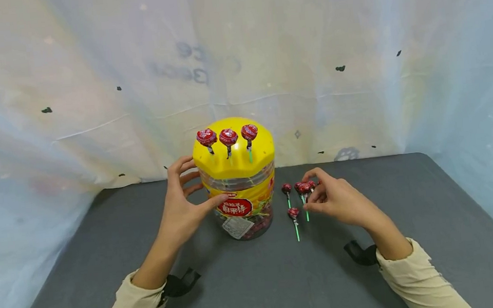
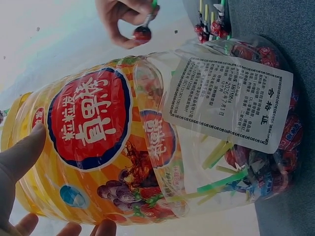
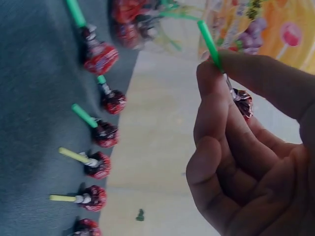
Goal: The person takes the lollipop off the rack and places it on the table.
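Note:
A large clear candy jar (image 1: 243,198) with a yellow label stands upright on the table. Its yellow lid (image 1: 234,167) bears three lollipops (image 1: 228,137) in red wrappers, stuck in by their sticks. My left hand (image 1: 180,213) holds the jar from the left, thumb across the label and fingers along the side. Between thumb and fingertips my right hand (image 1: 343,202) pinches the green stick of a lollipop (image 3: 242,103), just right of the jar. In the right wrist view this candy hangs partly behind the fingers. More wrapped lollipops (image 2: 288,130) show through the jar's lower wall.
Several loose lollipops (image 3: 99,164) lie in a line on the grey table (image 1: 258,290), to the jar's right. One lollipop (image 1: 293,213) lies nearer the front. A pale curtain (image 1: 311,94) hangs behind the table. Black straps (image 1: 361,253) hang at both wrists.

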`<move>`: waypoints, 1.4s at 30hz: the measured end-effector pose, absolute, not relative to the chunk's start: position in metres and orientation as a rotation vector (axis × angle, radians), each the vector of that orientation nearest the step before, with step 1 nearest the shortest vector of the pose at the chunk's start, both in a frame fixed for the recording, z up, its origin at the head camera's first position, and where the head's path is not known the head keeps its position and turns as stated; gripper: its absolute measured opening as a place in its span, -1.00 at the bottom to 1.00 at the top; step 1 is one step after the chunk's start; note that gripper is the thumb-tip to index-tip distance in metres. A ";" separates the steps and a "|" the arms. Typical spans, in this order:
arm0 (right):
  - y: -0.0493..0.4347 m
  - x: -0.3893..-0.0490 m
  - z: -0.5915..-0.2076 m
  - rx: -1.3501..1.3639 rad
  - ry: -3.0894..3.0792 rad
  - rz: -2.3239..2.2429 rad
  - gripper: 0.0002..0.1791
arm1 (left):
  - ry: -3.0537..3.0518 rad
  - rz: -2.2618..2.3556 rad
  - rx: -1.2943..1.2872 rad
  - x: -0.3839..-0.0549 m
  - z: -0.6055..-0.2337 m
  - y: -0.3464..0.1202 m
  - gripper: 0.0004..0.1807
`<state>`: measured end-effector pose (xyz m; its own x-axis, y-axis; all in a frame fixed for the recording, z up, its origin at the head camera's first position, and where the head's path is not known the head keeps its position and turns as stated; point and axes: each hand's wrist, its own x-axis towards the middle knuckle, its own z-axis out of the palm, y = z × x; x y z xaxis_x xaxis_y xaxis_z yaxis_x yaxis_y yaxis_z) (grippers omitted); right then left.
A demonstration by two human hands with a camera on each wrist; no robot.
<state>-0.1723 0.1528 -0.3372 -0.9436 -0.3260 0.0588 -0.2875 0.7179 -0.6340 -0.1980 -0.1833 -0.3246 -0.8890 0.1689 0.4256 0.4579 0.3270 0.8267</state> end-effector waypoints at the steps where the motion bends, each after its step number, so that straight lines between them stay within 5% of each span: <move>1: 0.153 -0.174 -0.340 -0.498 2.850 -1.041 -0.44 | -2.334 -1.584 -0.566 -0.198 -0.324 -0.184 0.06; 42: 0.152 -0.191 -0.378 -0.295 2.692 -0.758 -0.44 | -2.330 -1.587 -0.581 -0.197 -0.324 -0.185 0.08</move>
